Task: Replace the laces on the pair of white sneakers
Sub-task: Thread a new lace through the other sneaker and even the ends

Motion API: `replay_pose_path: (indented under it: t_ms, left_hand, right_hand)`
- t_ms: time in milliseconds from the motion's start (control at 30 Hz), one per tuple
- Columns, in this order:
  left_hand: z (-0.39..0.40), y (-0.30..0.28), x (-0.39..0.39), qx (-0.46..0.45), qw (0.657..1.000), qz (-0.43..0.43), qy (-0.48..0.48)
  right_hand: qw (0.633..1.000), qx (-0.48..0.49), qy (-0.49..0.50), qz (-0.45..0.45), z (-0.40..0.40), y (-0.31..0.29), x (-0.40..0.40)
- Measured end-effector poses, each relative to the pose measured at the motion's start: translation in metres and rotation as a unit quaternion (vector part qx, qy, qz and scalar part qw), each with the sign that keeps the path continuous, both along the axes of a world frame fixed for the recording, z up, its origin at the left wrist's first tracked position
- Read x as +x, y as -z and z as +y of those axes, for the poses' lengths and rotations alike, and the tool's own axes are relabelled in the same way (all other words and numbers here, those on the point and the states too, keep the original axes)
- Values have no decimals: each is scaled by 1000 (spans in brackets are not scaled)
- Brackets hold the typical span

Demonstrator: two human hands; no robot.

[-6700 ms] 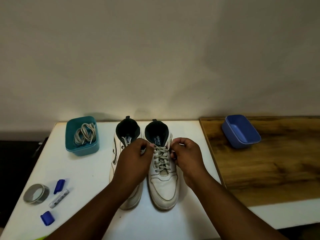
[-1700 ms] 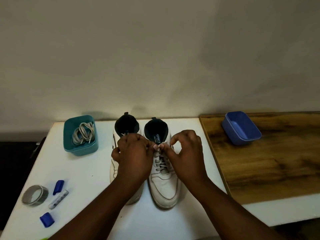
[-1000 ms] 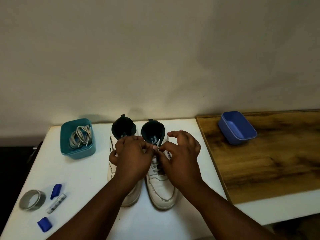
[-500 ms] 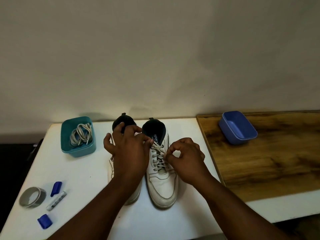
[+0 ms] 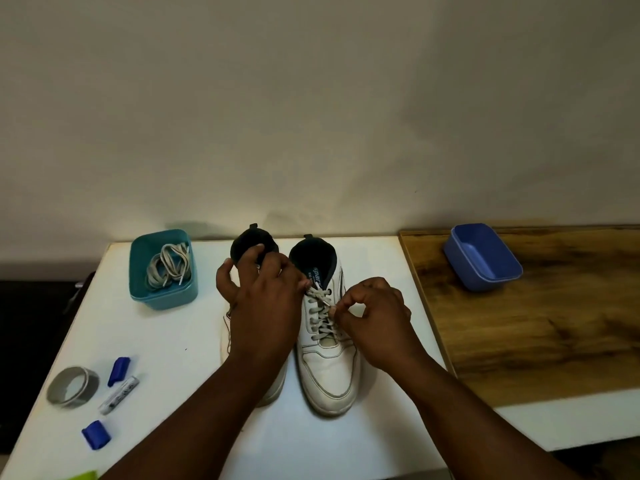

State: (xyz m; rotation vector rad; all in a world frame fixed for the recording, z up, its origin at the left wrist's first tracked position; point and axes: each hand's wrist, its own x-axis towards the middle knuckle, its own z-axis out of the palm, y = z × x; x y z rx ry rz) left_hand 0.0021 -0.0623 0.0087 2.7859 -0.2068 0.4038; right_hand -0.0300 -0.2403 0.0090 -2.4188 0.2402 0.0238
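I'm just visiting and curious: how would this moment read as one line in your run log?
stage: unlacing right sneaker | left hand: pinches lace near top eyelet | right hand: pinches same lace | teal tub: holds laces | blue tub: empty

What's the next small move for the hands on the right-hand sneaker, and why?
Probably draw the lace out of the top eyelets: the left hand and right hand each pinch it there, the right sneaker is laced lower down, and the blue tub holds nothing.
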Motion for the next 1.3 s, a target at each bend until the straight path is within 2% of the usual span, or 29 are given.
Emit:
replay_pose_path:
  t_ms: [133, 233, 333, 433, 667, 833, 967, 1067, 1133, 1200, 1300]
  left_hand:
    - [5, -1, 0, -40, 999, 0, 1]
    - [11, -8, -4, -43, 998, -20, -28]
    - [10, -16, -7, -33, 998, -11, -50]
    - [4, -15, -10, -1, 999, 27, -35]
    - [2, -11, -10, 49, 997, 41, -46]
    - [-3, -3, -4, -52, 998, 2, 29]
    - [-3, 0, -4, -147, 988, 33, 24]
    - [5, -2, -10, -165, 986, 12, 15]
    - [16, -1, -19, -125, 992, -8, -9]
    - [28, 4, -29, -59, 997, 22, -47]
    - [39, 14, -42, -89, 983, 133, -86]
  right_hand:
    - [998, 64, -23, 4, -8, -7, 4]
    - [991, 135, 1, 6, -11, -17, 5]
    - [995, 89, 11, -33, -6, -13, 6]
    - [998, 56, -18, -33, 2, -7, 4]
    - [997, 69, -25, -25, 3, -7, 2]
    - [996, 76, -34, -40, 5, -6, 3]
    - [994, 108, -23, -27, 1, -5, 1]
    - [992, 123, 3, 0, -2, -4, -2]
    - [990, 133, -5, 38, 0, -7, -9]
    - [991, 104, -46, 71, 3, -8, -18]
    - [993, 68, -51, 80, 10, -2, -32]
